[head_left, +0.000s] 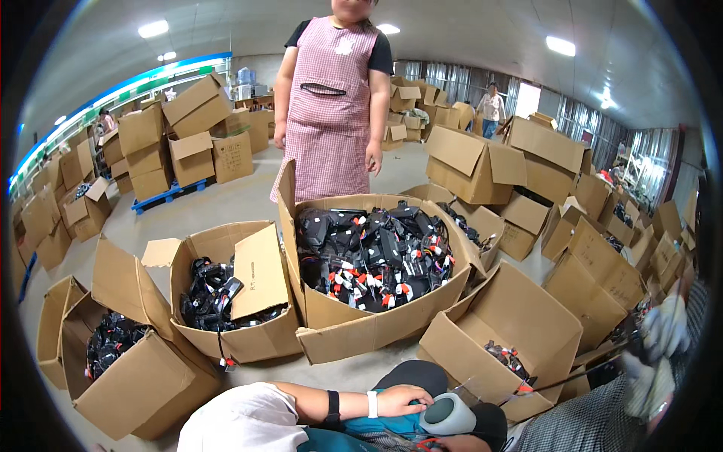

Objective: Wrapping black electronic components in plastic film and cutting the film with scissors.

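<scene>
Just past the fingertips of the left hand [403, 400], which lies flat, loose and empty on the lap: rounded grey device [448, 414]. Probably light, rigid, smooth-shelled; grip around its body. Right hand [456, 444] barely visible, cannot tell its state.

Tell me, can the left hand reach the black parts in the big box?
Probably, with a lean: left hand rests empty on a knee, and the open big box stands just ahead, nothing between.

Item: grey rounded device [449, 415]
Finish: pale casing, dark oval face
Pose: laid on its side
Location: held at lap, touched by the left hand [403, 400]
</scene>
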### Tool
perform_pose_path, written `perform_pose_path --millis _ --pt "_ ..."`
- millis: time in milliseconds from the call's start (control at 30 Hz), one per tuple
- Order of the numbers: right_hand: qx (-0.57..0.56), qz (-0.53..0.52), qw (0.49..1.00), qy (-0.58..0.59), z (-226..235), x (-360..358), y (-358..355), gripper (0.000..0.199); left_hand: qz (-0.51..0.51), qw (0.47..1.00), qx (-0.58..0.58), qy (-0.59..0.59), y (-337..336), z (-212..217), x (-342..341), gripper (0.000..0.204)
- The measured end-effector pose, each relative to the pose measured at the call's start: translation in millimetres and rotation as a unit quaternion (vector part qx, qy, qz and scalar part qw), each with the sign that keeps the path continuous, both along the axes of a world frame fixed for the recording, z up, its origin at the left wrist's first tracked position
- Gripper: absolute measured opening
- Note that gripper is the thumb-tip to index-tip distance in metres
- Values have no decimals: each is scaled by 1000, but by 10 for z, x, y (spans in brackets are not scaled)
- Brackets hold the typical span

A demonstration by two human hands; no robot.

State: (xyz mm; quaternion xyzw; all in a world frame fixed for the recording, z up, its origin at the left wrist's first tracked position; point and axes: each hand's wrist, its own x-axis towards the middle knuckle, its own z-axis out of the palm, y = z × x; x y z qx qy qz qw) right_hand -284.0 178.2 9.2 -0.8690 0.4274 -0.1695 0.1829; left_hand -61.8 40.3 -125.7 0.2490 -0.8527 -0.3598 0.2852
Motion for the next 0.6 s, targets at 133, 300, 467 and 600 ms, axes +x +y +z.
perform_pose_path --millis 133,300,467,600 --pt "-49 -198 979 20 5 -311 -264 22 28 999 -39 21 78 -153 -143 17" --pt "-13 -297 952 -73 -465 -734 -660 39 41 995 -87 -12 149 -127 -210 15" --pt "-75 -199 976 -46 -1097 -758 -760 65 62 995 -75 -24 155 -38 -252 15" --pt "-40 -99 991 -83 -1088 -601 -695 74 86 992 -87 -21 162 10 -239 15"
